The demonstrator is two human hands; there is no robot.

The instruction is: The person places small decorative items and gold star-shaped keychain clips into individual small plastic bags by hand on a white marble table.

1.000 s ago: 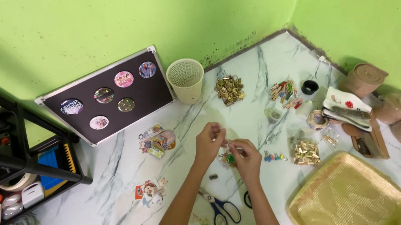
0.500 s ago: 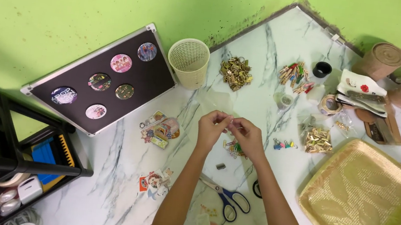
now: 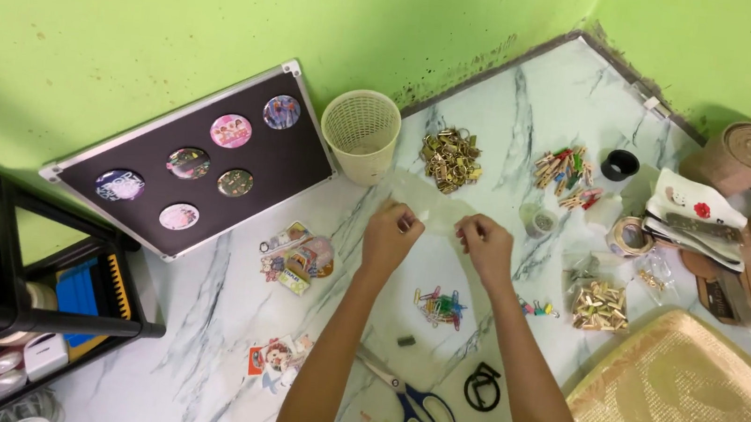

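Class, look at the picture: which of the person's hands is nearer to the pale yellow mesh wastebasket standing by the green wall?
Left. The left hand is just below and right of the pale yellow mesh wastebasket; the right hand lies farther right, beyond the left hand.

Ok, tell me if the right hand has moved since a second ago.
Yes. The right hand has moved farther from the blue-handled scissors, past the coloured paper clips, toward the wall.

Six badges (image 3: 230,130), one basket (image 3: 361,132), one scissors (image 3: 415,404)
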